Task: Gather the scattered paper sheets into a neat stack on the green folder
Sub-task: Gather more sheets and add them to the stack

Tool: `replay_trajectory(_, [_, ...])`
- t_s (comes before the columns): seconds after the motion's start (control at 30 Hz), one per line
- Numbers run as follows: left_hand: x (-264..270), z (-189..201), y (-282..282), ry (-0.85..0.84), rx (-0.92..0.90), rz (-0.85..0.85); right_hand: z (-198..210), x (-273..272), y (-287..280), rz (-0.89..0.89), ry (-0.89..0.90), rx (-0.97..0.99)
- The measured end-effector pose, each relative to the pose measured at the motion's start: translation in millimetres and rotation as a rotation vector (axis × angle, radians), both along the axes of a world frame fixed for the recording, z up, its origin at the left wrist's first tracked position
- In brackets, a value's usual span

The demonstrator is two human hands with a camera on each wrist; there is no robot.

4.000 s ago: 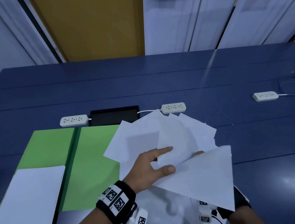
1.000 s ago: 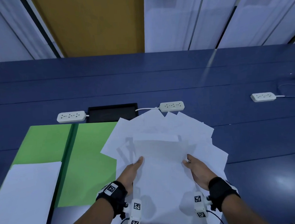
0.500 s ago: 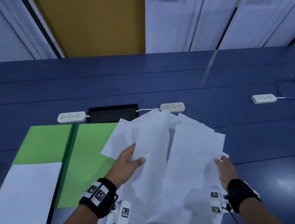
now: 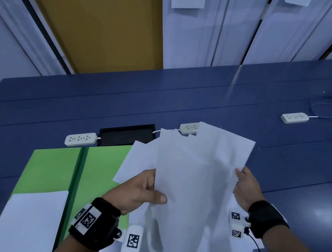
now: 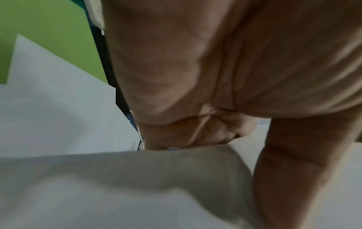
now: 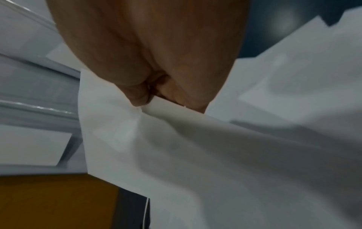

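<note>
A bundle of white paper sheets [image 4: 197, 174] is lifted off the blue table, tilted up and bowed. My left hand [image 4: 143, 189] grips its left edge, thumb on top and fingers behind; the left wrist view shows the thumb against the paper sheets [image 5: 137, 178]. My right hand [image 4: 245, 185] pinches the right edge, and the right wrist view shows the paper sheets [image 6: 215, 155] caught between fingertips. The open green folder [image 4: 49, 169] lies flat at the left. One more white sheet [image 4: 30, 223] lies on its near left half. A corner of another sheet [image 4: 134, 161] overlaps the folder's right half.
Three white power strips lie across the table: one [image 4: 80, 139] behind the folder, one [image 4: 189, 128] partly behind the papers, one [image 4: 294, 117] far right with a cord. A black tray [image 4: 126, 134] sits between the first two. The blue table [image 4: 296, 167] stretches right.
The sheets lay fanned flat with both hands pressing on them a second ago. Both hands have since gripped the edges and raised the bundle, tipping it upward and drawing it together.
</note>
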State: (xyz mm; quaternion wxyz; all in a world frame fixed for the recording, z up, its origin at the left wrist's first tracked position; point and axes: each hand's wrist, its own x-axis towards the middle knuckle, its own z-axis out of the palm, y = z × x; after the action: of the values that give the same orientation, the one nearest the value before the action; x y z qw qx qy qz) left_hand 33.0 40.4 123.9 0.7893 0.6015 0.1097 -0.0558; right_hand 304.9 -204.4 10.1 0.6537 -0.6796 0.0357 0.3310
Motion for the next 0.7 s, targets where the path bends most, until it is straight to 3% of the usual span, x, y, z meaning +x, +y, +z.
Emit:
replay_trajectory(0.13, [5,-3,-1,0.051,0.077,-0.041,30,-43,25,0.128,0.251,0.226])
replay_trajectory(0.23, [7,-17,2,0.092,0.115,0.091,47,-72,34,0.290,0.369,0.457])
replay_trajectory(0.3, [7,-29,2,0.144,0.110,0.233,49,-78,35,0.413,0.258,0.438])
replay_trajectory(0.33, [5,-36,0,0.171,0.114,0.313,50,-80,32,0.427,0.332,0.385])
replay_trajectory(0.37, [6,-43,0,0.186,0.111,0.398,46,-78,30,0.420,0.289,0.280])
replay_trajectory(0.47, [6,-58,1,0.229,0.129,0.611,54,-77,33,0.326,0.258,0.257])
replay_trajectory(0.57, [9,-65,-2,0.251,0.222,0.702,52,-72,33,0.334,0.281,0.181])
replay_trajectory(0.7, [12,-70,-10,0.271,0.167,0.674,52,-71,31,0.325,0.253,0.170])
